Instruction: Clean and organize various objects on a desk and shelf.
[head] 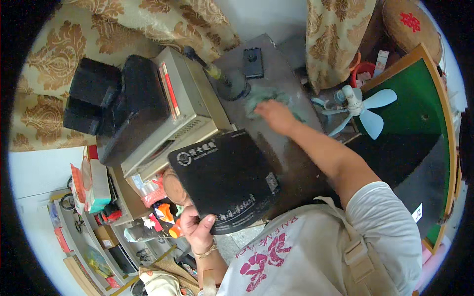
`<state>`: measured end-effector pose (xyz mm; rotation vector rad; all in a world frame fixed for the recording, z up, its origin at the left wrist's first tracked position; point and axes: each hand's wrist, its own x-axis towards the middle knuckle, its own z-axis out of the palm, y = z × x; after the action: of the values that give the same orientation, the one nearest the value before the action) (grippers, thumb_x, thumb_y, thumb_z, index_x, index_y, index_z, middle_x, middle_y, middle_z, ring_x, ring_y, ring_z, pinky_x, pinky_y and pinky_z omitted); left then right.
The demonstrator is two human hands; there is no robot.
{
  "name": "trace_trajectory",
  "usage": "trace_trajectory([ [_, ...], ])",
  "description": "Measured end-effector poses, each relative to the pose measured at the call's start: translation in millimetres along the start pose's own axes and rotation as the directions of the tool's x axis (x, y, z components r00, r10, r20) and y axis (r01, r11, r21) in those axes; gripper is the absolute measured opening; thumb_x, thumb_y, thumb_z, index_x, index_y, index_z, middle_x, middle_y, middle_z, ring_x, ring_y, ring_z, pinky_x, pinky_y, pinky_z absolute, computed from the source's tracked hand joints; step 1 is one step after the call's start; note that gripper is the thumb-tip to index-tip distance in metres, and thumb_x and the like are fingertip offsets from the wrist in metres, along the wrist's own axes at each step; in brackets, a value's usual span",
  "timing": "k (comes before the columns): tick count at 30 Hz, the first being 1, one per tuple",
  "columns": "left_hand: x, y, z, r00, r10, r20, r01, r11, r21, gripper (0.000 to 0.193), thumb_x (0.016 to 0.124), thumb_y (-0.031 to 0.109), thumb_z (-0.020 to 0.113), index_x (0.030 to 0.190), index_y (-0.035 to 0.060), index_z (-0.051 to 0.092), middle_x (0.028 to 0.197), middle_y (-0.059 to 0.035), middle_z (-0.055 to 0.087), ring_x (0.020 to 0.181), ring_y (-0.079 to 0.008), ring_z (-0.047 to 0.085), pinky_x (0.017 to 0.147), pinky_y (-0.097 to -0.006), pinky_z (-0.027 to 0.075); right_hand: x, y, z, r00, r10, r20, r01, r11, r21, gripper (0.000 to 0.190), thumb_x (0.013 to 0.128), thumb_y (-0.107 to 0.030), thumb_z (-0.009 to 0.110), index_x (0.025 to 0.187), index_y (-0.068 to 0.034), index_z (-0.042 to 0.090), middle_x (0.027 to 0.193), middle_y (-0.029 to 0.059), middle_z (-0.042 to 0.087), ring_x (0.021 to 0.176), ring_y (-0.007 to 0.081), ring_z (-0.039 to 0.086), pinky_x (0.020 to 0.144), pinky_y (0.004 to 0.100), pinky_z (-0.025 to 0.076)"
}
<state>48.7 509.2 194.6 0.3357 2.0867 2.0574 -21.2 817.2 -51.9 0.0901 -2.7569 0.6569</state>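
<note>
My left hand [199,226] grips a black mouse pad [226,177] by its near corner, thumb on top. The pad bears white print and a printed code, and is tilted in front of the near part of a dark desk [296,148]. Farther over the desk, my right hand [276,116] has its fingers down on a crumpled green cloth [268,97] that lies against the top. Pale smears show on the surface around the cloth. Beside it stands a dark round base [231,88] with a stem, and a small black device [253,63] lies beyond.
A beige metal case [202,92] bearing red-spined books [169,90] and black boxy items [98,83] borders the desk on the left. A fan with light blue blades [372,124] stands right, near a wood-framed green board [418,100]. Cluttered shelves [87,229] are lower left.
</note>
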Motion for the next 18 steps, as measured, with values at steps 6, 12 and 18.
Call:
trace_trajectory([
  [6,38.3,-47.8,58.4,0.954,-0.295,0.048,0.29,0.878,-0.382,0.026,0.078,-0.004,0.066,0.101,0.0042,0.056,0.104,-0.0061,0.061,0.098,-0.0176,0.057,0.089,-0.0312,0.044,19.0,80.8,-36.6,0.89,0.385,-0.245,-0.395,0.919,0.012,0.032,0.08,-0.004,0.054,0.111,-0.007,0.063,0.118,0.0114,0.06,0.101,0.033,0.057,0.088,0.0411,0.048],
  [12,40.7,-133.0,66.3,0.912,-0.41,-0.007,0.386,0.852,0.355,0.049,0.083,0.002,0.067,0.127,-0.0002,0.045,0.098,-0.0063,0.055,0.088,-0.0143,0.052,0.082,-0.0268,0.042,83.5,128.2,-16.9,0.784,0.477,-0.397,-0.486,0.87,0.084,0.03,0.085,-0.012,0.057,0.113,-0.004,0.063,0.121,0.0121,0.06,0.105,0.0326,0.056,0.09,0.0436,0.047],
  [18,45.5,-122.8,89.6,0.914,-0.097,0.393,-0.356,0.268,0.895,0.081,0.074,0.017,0.075,0.142,0.0028,0.034,0.144,-0.029,0.028,0.133,-0.0465,0.028,0.108,-0.0561,0.024,148.5,144.5,-3.4,0.847,0.449,-0.286,-0.389,0.889,0.242,0.029,0.087,-0.019,0.059,0.115,-0.013,0.064,0.125,0.0121,0.059,0.104,0.0323,0.057,0.091,0.0443,0.047],
])
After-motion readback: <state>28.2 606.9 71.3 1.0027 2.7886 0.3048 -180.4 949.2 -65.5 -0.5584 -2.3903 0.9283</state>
